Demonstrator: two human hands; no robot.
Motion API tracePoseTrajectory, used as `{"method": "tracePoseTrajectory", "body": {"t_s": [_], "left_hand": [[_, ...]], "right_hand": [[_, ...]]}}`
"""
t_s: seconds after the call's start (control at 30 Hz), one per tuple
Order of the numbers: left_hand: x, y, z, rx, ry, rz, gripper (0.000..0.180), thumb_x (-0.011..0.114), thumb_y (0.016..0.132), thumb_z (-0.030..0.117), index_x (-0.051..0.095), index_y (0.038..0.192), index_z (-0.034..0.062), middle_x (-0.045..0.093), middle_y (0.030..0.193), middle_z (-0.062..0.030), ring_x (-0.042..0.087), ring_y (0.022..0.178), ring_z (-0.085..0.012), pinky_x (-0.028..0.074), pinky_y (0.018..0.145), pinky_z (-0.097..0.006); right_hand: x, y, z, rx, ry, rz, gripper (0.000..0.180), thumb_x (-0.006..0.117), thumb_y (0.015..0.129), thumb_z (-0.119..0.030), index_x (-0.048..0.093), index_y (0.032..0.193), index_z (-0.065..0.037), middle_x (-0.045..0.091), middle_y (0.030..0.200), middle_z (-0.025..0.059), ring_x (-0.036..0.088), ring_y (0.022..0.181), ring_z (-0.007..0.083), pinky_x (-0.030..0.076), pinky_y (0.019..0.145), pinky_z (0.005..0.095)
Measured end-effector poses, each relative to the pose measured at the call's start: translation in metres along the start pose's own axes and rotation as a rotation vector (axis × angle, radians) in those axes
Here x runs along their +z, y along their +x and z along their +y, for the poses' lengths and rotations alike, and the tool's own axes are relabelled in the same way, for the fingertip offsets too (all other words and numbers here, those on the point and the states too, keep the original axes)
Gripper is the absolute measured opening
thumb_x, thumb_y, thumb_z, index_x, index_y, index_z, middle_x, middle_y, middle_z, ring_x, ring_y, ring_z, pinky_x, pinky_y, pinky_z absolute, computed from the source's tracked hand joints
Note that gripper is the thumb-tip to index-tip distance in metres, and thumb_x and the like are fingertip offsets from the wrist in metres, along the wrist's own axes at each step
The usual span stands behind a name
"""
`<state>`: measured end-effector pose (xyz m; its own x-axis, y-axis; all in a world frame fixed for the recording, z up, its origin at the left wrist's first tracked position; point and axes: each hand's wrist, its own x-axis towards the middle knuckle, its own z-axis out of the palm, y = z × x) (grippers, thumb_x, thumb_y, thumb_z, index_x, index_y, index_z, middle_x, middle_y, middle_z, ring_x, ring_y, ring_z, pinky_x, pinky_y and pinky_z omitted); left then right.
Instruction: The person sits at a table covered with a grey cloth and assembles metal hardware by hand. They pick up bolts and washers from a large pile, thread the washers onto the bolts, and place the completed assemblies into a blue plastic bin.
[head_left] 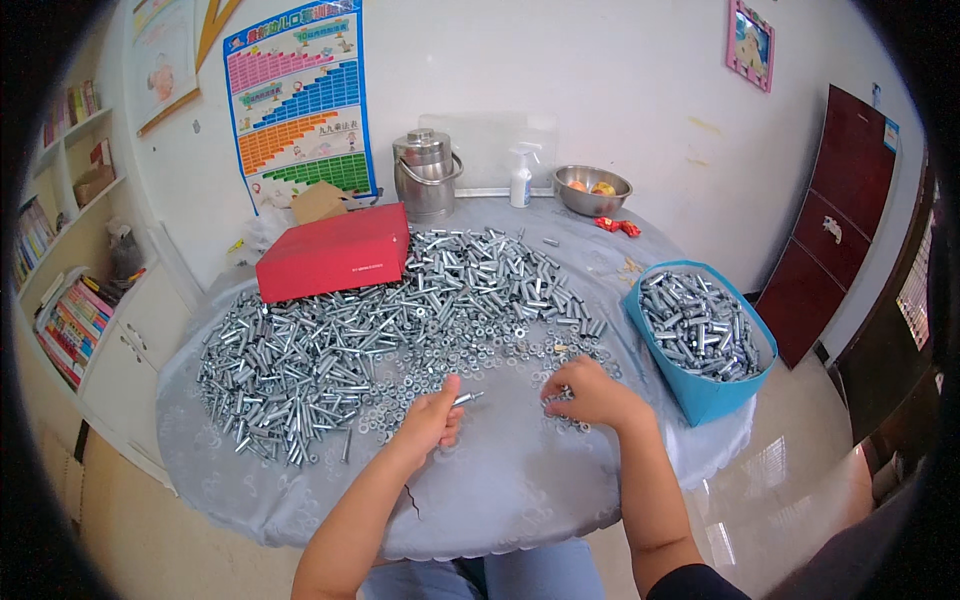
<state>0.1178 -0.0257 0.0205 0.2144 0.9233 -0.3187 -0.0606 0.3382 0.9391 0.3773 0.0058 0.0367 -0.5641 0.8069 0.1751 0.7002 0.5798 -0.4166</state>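
Thumb and curled fingers of my left hand (430,424) grip a silvery expansion bolt (466,399), whose threaded end points right. My right hand (592,392) reaches down to loose washers (566,423) at the near right of the pile. Its thumb and fingers are bent and apart, with small metal rings showing between them; nothing held is visible. A scatter of washers and nuts (430,375) lies between the hands and beyond them. Behind and to the left spreads a big heap of metal expansion bolts (310,365).
A blue fabric bin (715,400) full of bolts stands at the table's right. On the heap's far side rests a red box (335,258). Further back are a steel canister (424,175), a white spray bottle (521,180) and a metal bowl (594,198) with fruit. Grey cloth (500,500) covers the round table.
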Motion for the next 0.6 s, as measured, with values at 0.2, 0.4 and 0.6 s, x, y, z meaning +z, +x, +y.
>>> {"method": "tracePoseTrajectory", "body": {"t_s": [0.2,0.4,0.6], "left_hand": [[0.005,0.0,-0.004,0.005,0.04,-0.013,0.052,0.043,0.086,0.057,0.034,0.058,0.0143,0.029,0.053,0.0056,0.027,0.043,-0.0069,0.024,0.041,-0.023],[0.008,0.0,-0.003,-0.01,0.014,-0.054,0.052,0.042,0.087,0.056,0.034,0.058,0.0141,0.029,0.053,0.0055,0.027,0.043,-0.0071,0.024,0.041,-0.023],[0.012,-0.007,0.003,0.002,-0.04,-0.029,0.053,0.042,0.087,0.056,0.033,0.057,0.0138,0.028,0.052,0.0055,0.027,0.043,-0.0073,0.024,0.041,-0.023]], "right_hand": [[-0.001,0.012,-0.042,-0.001,0.48,0.189,0.02,0.067,0.075,-0.013,0.064,0.093,-0.006,0.062,0.076,0.0031,0.055,0.07,0.0107,0.041,0.061,0.0245],[0.017,0.018,-0.051,-0.069,0.596,0.145,0.021,0.065,0.078,-0.009,0.062,0.098,-0.004,0.062,0.079,0.0024,0.054,0.07,0.0087,0.04,0.061,0.0229],[0.021,0.019,-0.055,-0.047,0.617,0.139,0.021,0.065,0.078,-0.008,0.062,0.099,-0.004,0.062,0.081,0.0023,0.055,0.074,0.0084,0.042,0.064,0.0228]]}}
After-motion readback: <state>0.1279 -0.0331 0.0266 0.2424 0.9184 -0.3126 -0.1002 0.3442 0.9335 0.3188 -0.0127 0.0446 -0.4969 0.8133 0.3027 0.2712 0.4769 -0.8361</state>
